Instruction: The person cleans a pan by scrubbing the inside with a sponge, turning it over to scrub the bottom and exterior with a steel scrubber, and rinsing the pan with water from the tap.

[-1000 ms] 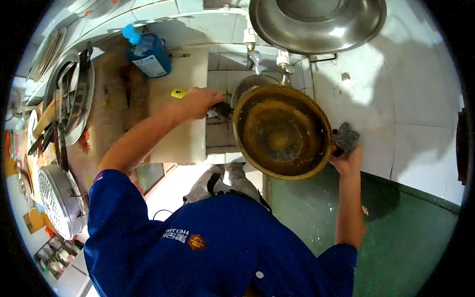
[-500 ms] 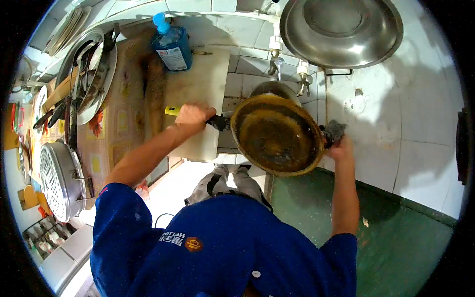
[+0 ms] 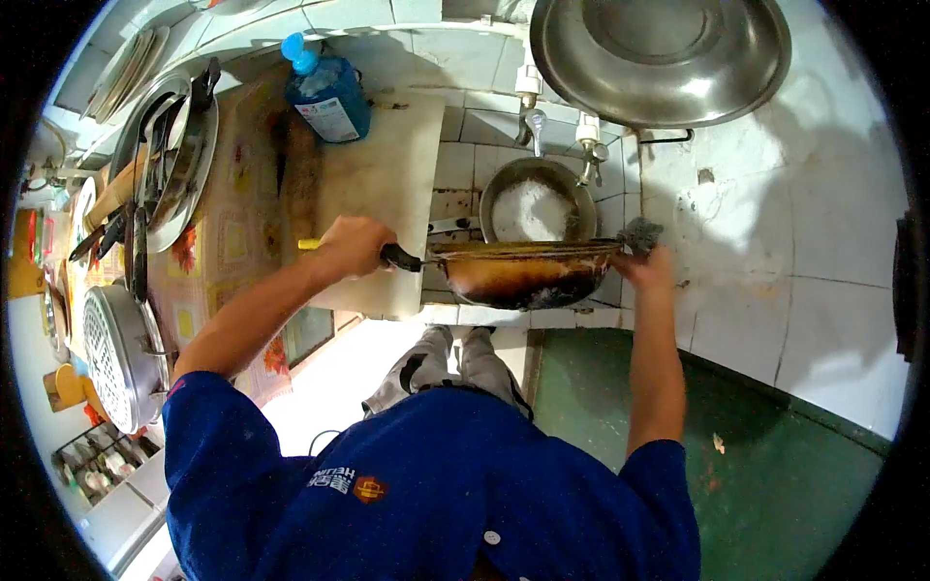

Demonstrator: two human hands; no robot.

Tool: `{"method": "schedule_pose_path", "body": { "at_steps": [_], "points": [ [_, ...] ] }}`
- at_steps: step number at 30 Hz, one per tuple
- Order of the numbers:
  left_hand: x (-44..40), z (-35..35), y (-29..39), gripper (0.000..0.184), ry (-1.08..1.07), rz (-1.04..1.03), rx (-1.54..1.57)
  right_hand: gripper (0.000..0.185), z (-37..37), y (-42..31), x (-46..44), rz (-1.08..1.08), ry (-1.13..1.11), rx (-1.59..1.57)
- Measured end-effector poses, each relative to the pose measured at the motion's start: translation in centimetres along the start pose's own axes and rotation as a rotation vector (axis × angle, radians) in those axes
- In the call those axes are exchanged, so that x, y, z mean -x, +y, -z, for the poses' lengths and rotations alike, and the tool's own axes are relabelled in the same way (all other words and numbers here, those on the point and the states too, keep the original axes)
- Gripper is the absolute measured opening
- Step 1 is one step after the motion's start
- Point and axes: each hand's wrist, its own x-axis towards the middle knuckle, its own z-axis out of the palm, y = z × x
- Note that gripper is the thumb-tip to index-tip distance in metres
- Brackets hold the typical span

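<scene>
A browned wok-like pan (image 3: 528,276) is held up over the sink, tipped on edge so its stained outer side faces me. My left hand (image 3: 356,246) is wrapped round its handle, which has a black part near the pan and a yellow end. At the pan's right edge, my right hand (image 3: 647,265) holds a grey scouring pad (image 3: 640,233), its fingers partly hidden behind the rim. Behind the pan, a second pan (image 3: 540,200) with whitish foam or water in it lies in the sink below the taps (image 3: 590,148).
A blue soap bottle (image 3: 329,99) stands on the pale board (image 3: 380,174). Utensils lie on a plate (image 3: 199,184) at the left, with a perforated metal pot (image 3: 114,353) nearer. A large metal basin (image 3: 664,63) is at the top right, beside a tiled counter (image 3: 736,252).
The browned pan has turned from showing its inside to standing on edge with its underside toward me. The foamy pan behind it has come into fuller view. Both hands keep hold.
</scene>
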Motion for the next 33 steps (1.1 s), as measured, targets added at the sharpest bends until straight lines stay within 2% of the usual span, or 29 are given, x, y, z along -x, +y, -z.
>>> {"method": "schedule_pose_path", "body": {
  "at_steps": [2, 3, 5, 7, 8, 10, 15, 17, 20, 22, 25, 26, 28, 29, 30, 32, 33],
  "points": [
    [0.7, 0.5, 0.2, 0.025, 0.004, 0.017, 0.056, 0.027, 0.5, 1.0, -0.7, 0.056, 0.006, 0.084],
    [1.1, 0.6, 0.2, 0.025, 0.0, 0.018, 0.05, 0.027, 0.7, 1.8, -1.4, 0.107, -0.082, 0.136],
    [1.8, 0.7, 0.1, 0.029, -0.043, 0.146, 0.091, 0.028, 1.5, 2.4, -2.2, 0.157, -0.17, 0.181],
    [2.5, 0.2, -0.5, 0.03, -0.046, 0.176, 0.096, 0.029, -1.7, 2.8, 1.3, 0.071, -0.023, -0.027],
    [2.9, -0.1, -0.8, 0.031, -0.048, 0.204, 0.11, 0.029, -2.0, 3.0, 1.7, 0.065, -0.028, -0.029],
    [3.7, 0.0, -0.8, 0.032, -0.057, 0.211, 0.103, 0.032, -2.3, 3.2, 2.5, 0.039, -0.11, -0.245],
    [5.5, -0.8, -1.0, 0.033, -0.048, 0.181, 0.159, 0.035, -4.7, 3.1, 4.6, -0.039, -0.091, -0.28],
    [6.4, -1.5, -0.8, 0.034, 0.028, 0.159, 0.229, 0.035, -5.6, 3.4, 5.5, -0.039, -0.091, -0.287],
    [7.4, -2.3, -0.3, 0.034, 0.003, 0.208, 0.224, 0.035, -5.4, 4.3, 5.2, 0.029, -0.144, -0.182],
    [8.1, -3.5, -0.6, 0.035, 0.005, 0.204, 0.223, 0.042, -3.9, 5.2, 3.2, 0.034, -0.316, -0.091],
    [9.2, -4.3, -0.2, 0.035, -0.006, 0.245, 0.245, 0.039, -4.4, 6.3, 4.2, 0.096, -0.344, 0.015],
    [9.6, -4.3, 0.2, 0.036, -0.019, 0.291, 0.268, 0.039, -4.3, 6.6, 4.0, 0.089, -0.346, 0.018],
    [10.2, -4.2, 1.0, 0.036, -0.035, 0.318, 0.293, 0.037, -4.4, 7.1, 3.3, -0.03, -0.456, -0.179],
    [10.5, -4.1, 1.3, 0.037, -0.048, 0.338, 0.316, 0.047, -4.5, 7.5, 3.1, 0.029, -0.344, -0.097],
    [10.8, -4.2, 1.5, 0.037, -0.046, 0.345, 0.314, 0.047, -4.9, 7.7, 3.5, 0.025, -0.35, -0.098],
    [11.4, -4.3, 1.9, 0.037, -0.022, 0.357, 0.418, 0.059, -5.6, 7.7, 4.3, -0.09, -0.165, -0.192],
    [11.6, -4.4, 2.1, 0.037, -0.019, 0.361, 0.416, 0.069, -3.5, 8.5, 1.6, -0.099, -0.288, -0.24]
  ]
}}
